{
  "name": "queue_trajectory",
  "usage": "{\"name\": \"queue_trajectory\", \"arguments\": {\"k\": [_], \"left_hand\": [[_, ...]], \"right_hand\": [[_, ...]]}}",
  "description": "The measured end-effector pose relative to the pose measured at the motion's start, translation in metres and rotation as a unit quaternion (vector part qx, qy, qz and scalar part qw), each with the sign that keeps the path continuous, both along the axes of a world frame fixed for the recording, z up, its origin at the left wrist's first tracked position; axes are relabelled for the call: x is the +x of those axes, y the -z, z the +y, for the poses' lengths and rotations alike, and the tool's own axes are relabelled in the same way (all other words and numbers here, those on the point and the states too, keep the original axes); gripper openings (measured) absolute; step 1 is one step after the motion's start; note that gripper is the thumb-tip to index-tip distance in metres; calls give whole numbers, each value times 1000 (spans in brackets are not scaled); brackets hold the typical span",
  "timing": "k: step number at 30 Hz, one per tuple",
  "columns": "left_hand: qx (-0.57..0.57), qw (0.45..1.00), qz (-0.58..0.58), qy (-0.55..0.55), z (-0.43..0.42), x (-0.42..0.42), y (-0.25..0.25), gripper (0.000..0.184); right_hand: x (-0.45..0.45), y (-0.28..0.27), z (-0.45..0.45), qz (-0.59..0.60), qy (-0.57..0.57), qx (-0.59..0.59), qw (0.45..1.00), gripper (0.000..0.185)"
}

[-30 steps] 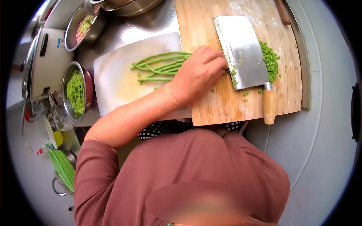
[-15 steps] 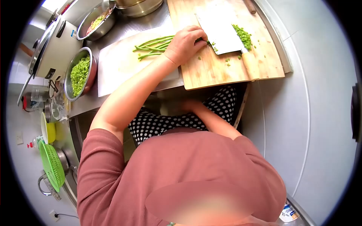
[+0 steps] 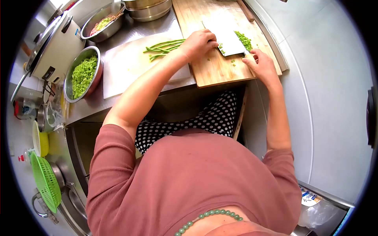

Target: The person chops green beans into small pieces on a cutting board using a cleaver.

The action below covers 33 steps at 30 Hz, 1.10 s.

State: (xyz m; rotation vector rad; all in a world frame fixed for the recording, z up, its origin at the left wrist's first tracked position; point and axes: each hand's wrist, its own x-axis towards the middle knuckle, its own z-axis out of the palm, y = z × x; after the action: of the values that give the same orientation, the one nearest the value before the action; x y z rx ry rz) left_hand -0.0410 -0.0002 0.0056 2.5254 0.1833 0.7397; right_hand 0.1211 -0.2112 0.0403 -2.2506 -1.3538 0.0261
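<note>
My left hand (image 3: 200, 45) is closed on long green beans (image 3: 163, 48), whose far ends trail left over a white cutting board (image 3: 120, 69). Its fingertips are beside the blade of a cleaver (image 3: 230, 41) that lies across the wooden cutting board (image 3: 216, 74). My right hand (image 3: 263, 67) has its fingers around the cleaver's handle at the board's right side. Chopped green beans (image 3: 243, 40) are heaped beyond the blade, and a few bits lie scattered near it. The bean ends within my left fingers are hidden.
Left of the boards stands a metal bowl (image 3: 99, 70) of chopped greens. Behind it are another metal bowl (image 3: 116, 29) with a pinkish and yellow-green mix, and a steel pot (image 3: 149, 13). A white cooker (image 3: 55, 55) and a green colander (image 3: 47, 183) line the left. A wall borders the right.
My right hand has risen from my lap and taken hold of the cleaver's handle. My left hand stays by the blade with the beans. The view has shifted slightly.
</note>
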Motion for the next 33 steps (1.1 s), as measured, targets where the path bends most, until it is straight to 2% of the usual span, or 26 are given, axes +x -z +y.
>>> {"name": "queue_trajectory", "arguments": {"k": [1, 3, 6, 9, 12, 13, 16, 20, 24, 25, 28, 31, 33], "left_hand": [[8, 1000, 15, 1, 2, 0, -3, 17], [24, 998, 66, 5, 8, -1, -12, 20], [-96, 992, 74, -18, 5, -7, -18, 19], [-31, 998, 23, -48, 9, -13, -9, 18], [-6, 997, 4, -72, 1, -17, -9, 27], [5, 997, 5, -73, 0, -17, -4, 27], [24, 996, 19, -78, -5, -15, -1, 27], [39, 996, 32, -75, -6, -7, 1, 23], [40, 997, -5, -70, -8, -6, 5, 18], [41, 997, -10, -70, -8, -7, 6, 17], [40, 996, -19, -71, -10, -5, 7, 16], [35, 996, -19, -78, -11, -3, 7, 16], [34, 996, -26, -81, -11, -2, 8, 16]], "right_hand": [[3, 2, 3, -9, 7, -48, 999, 48], [6, -1, 9, 16, 9, -66, 998, 54], [11, -4, 18, 32, 4, -110, 993, 57], [20, 2, 23, 10, 2, -97, 995, 60], [4, -31, 25, 151, 55, -149, 976, 61], [1, -36, 25, 164, 53, -146, 974, 58], [7, -37, 30, 41, 11, -108, 993, 53], [3, -28, 29, -104, -63, -13, 993, 35], [-17, -38, 27, -72, -86, -40, 993, 35], [-18, -35, 28, -78, -96, -10, 992, 38], [-21, -40, 33, -22, -95, -7, 995, 44], [-25, -48, 45, 120, -54, -39, 990, 47], [-27, -47, 52, 279, -57, -32, 958, 42]]}}
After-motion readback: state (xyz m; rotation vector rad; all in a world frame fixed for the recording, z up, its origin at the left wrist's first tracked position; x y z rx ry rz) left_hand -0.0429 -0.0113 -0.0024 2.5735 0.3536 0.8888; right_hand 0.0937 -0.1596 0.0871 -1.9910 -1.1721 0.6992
